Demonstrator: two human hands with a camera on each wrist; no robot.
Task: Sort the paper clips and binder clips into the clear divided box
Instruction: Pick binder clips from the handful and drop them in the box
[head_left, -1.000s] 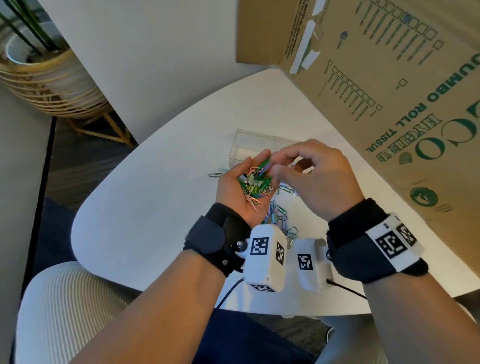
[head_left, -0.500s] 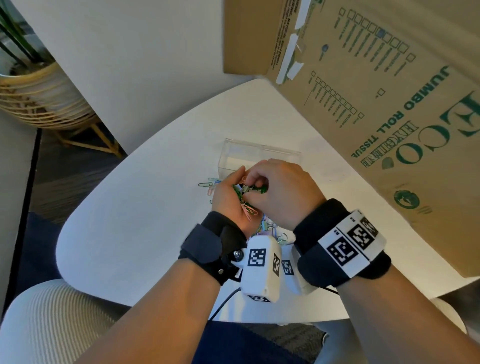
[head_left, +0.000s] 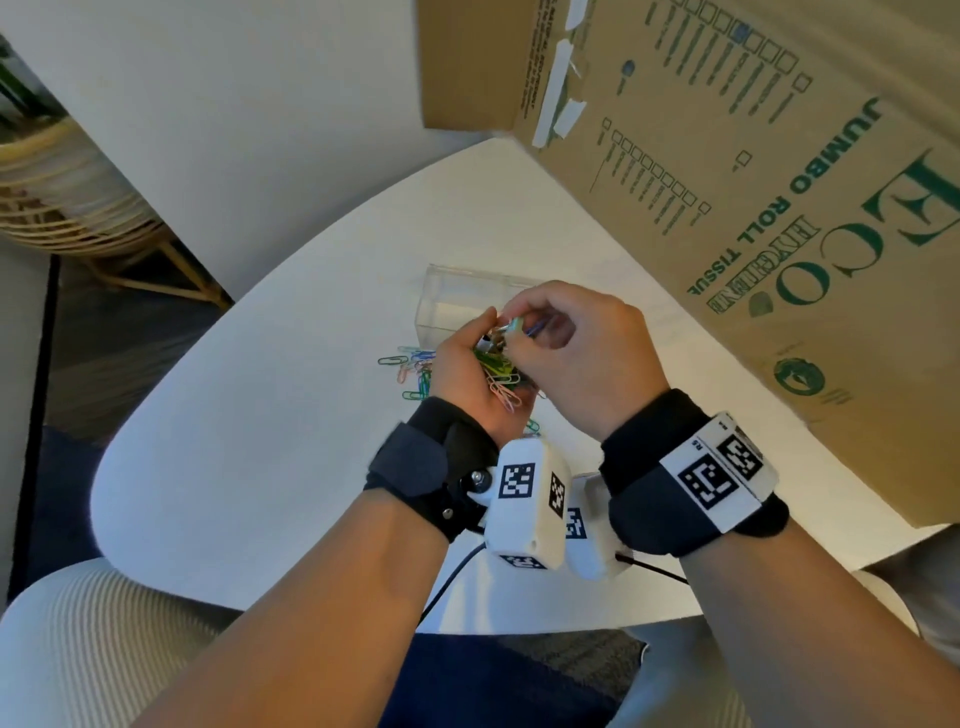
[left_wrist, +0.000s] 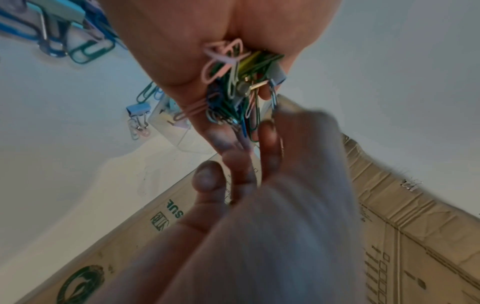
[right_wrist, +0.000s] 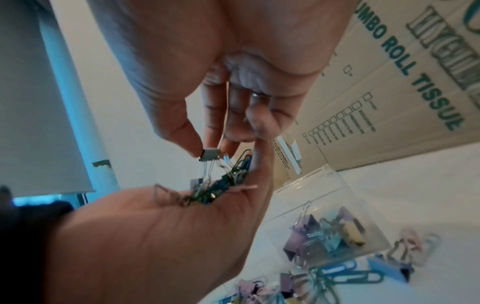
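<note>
My left hand (head_left: 480, 356) is cupped palm-up round a tangled bunch of coloured paper clips (head_left: 498, 374), which also shows in the left wrist view (left_wrist: 233, 88). Just above the bunch, my right hand (head_left: 522, 335) pinches a small grey binder clip (right_wrist: 210, 154) between thumb and forefinger; its wire handles hang down into the tangle. The clear divided box (head_left: 457, 296) stands on the table right behind both hands. One compartment (right_wrist: 332, 232) holds several pastel binder clips. More loose clips (head_left: 410, 364) lie on the table under and left of my hands.
A big cardboard carton (head_left: 727, 208) printed "JUMBO ROLL TISSUE" leans over the right side of the white table (head_left: 234, 441). A woven planter (head_left: 62, 208) stands on the floor far left. A pale chair (head_left: 78, 649) is at the near left.
My right fingers dipped into the bunch in my left palm and have come up pinching a small binder clip. Both hands stayed together in front of the box.
</note>
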